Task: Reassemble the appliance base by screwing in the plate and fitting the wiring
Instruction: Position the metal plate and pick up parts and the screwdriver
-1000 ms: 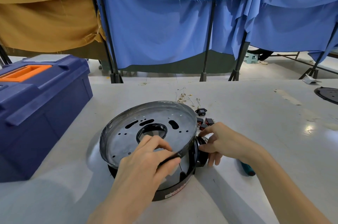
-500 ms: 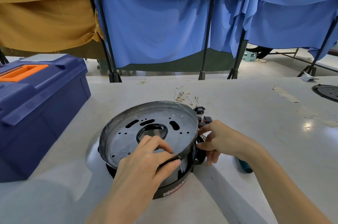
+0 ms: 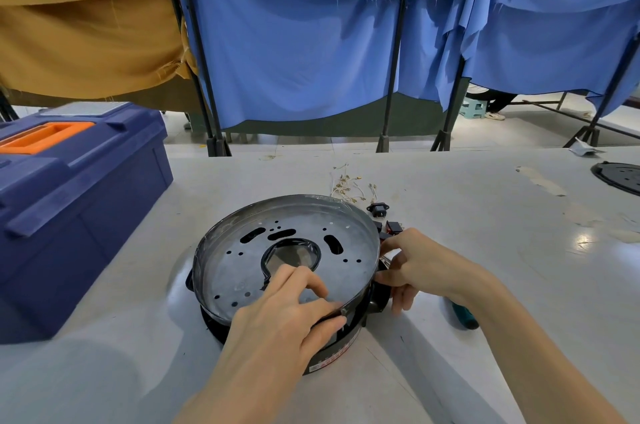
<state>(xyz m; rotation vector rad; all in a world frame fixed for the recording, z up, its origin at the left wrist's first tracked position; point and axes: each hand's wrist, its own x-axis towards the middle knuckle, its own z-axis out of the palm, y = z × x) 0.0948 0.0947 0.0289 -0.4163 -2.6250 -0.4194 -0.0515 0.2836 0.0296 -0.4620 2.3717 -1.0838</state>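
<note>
**Trainee:** Head view. Which step is in hand?

**Instructor:** Seating the plate [image 3: 287, 250]. It lies tilted on the appliance base [image 3: 332, 351], far rim raised, at the centre of the table [image 3: 485, 216]. No screw is visible in it, so fastening is judged not yet begun.

**Trainee:** Left hand [image 3: 277, 319] pose?

**Instructor:** It reaches in from 6 o'clock. The fingers curl over the plate's near rim at 5 o'clock with the thumb beneath, gripping the rim.

**Trainee:** Right hand [image 3: 422, 264]?

**Instructor:** It sits at 3 o'clock of the plate. The forefinger touches the rim, and the lower fingers bend round the black side of the base, holding it steady.

**Trainee:** What does the next move call for?

**Instructor:** Level the plate, align its holes with the base, then free one hand for the screwdriver [image 3: 462, 316], which lies at 4 o'clock under the right forearm.

**Trainee:** And the wiring [image 3: 349, 186]?

**Instructor:** It lies loose on the table at 1 o'clock, apart from the base, with a black socket [image 3: 378, 208] beside it. The toolbox [image 3: 69, 202] stands at 9 o'clock.
</note>
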